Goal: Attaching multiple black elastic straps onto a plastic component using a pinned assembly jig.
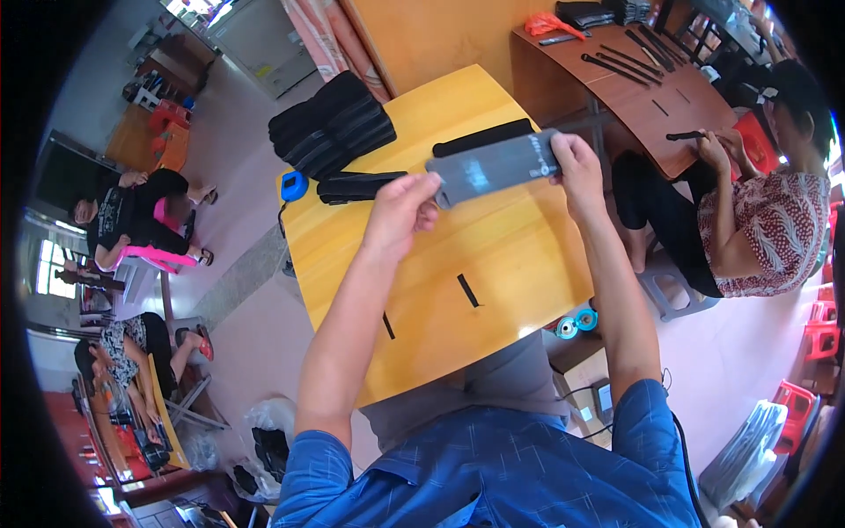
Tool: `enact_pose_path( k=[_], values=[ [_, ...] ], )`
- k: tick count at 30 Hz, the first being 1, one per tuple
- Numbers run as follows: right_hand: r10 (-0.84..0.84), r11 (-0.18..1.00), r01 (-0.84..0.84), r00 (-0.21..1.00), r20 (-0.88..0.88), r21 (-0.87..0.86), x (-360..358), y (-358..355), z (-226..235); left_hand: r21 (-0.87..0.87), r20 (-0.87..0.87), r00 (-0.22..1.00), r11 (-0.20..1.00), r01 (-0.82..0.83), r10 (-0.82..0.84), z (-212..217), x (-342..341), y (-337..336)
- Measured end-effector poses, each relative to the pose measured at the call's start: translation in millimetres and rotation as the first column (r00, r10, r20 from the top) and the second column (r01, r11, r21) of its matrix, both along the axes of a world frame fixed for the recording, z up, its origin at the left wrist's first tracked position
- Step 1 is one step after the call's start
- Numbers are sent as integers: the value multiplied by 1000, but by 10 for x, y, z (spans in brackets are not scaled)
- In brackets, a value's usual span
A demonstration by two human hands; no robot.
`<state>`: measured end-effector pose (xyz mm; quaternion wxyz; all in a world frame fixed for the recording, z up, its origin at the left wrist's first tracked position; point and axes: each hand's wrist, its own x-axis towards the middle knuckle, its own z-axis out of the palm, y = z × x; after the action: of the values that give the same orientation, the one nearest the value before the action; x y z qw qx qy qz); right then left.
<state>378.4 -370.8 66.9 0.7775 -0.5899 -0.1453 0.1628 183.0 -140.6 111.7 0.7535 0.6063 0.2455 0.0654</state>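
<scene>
Above the yellow table [528, 251] I hold a flat, grey rectangular piece [502, 167] with a glossy patch and pale print near one end. My left hand [403, 209] pinches its left end, and my right hand [576, 167] grips the right end. Behind it lies a long black padded piece [480, 136], partly covered by the grey one. A pile of black folded pieces [330, 128] sits at the table's far left, with another black piece [361, 187] just in front. Two short black strips [469, 290] mark the near tabletop.
A blue tape measure-like device [294, 186] rests at the table's left edge. On the right, a person [766, 194] handles a black strip at a brown table [616, 84] holding several black strips. Two people sit at left. Clear plastic bags [268, 431] lie on the floor.
</scene>
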Motion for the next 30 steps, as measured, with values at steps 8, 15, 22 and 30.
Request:
enact_pose_path(
  k=[8,15,22,30],
  values=[
    [-31,669,411,848,530,-619,717,564,63,359,-149,984,932,-42,102,-200,789,323],
    [10,537,455,839,545,-711,786,658,-50,499,-306,948,863,81,88,-367,1031,443],
    [60,532,463,814,577,-709,813,700,-245,478,-403,912,867,143,72,-486,1056,456],
    [93,493,490,792,603,-719,757,713,-446,964,-236,957,165,208,168,-357,1098,260]
  ],
)
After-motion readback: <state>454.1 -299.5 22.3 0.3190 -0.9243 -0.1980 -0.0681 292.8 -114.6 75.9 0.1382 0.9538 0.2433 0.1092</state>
